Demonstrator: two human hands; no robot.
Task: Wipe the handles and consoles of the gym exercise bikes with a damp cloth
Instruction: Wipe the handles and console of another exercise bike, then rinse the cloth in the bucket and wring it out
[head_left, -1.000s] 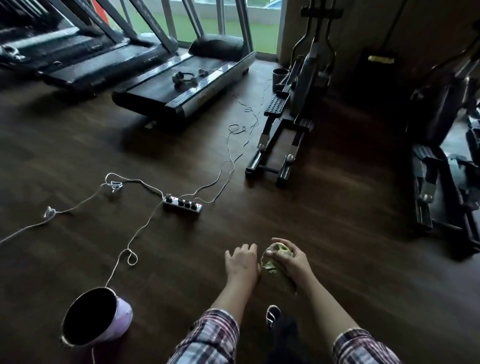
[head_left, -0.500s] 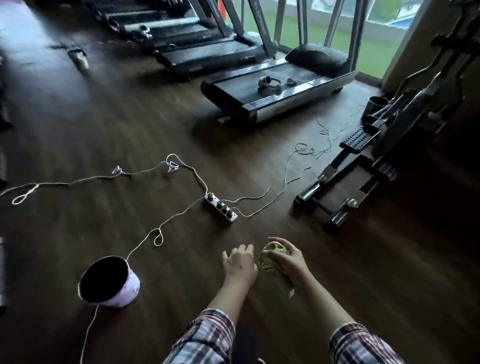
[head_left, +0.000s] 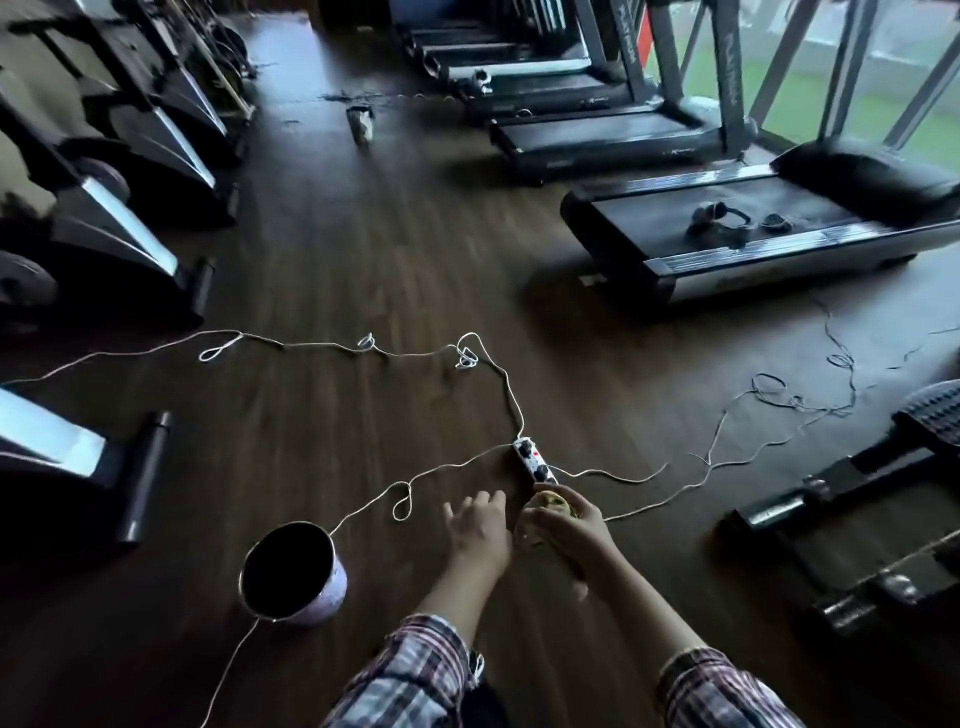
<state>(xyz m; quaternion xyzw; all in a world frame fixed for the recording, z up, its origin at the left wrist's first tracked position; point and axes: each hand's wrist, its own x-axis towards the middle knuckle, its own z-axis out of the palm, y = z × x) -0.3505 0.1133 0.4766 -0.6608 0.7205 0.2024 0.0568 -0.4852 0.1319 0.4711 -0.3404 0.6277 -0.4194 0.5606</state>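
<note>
Head view: right hand (head_left: 569, 525) gripped a balled greenish cloth (head_left: 545, 512) above the dark wood floor (head_left: 363, 260), fingers curled around it. Left hand (head_left: 480, 527) hovered just beside, fingers loosely spread, empty. Exercise bikes (head_left: 104, 208) stood along the floor's left edge; a pail (head_left: 293, 571) sat near the hands.

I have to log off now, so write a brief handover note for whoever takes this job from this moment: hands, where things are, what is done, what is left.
Right hand: holds the balled cloth, fingers curled round it.
Left hand: open, holds nothing, just beside the cloth.
Bucket: on the floor to the left, a white cord running past its rim.
Power strip: on the floor just beyond the hands; mind the loose cords.
Bikes: lined up along the left side.
Done: cloth is in hand. No wiping shows.
Left: walk to the bikes and wipe their handles and consoles, which are out of view here.
</note>
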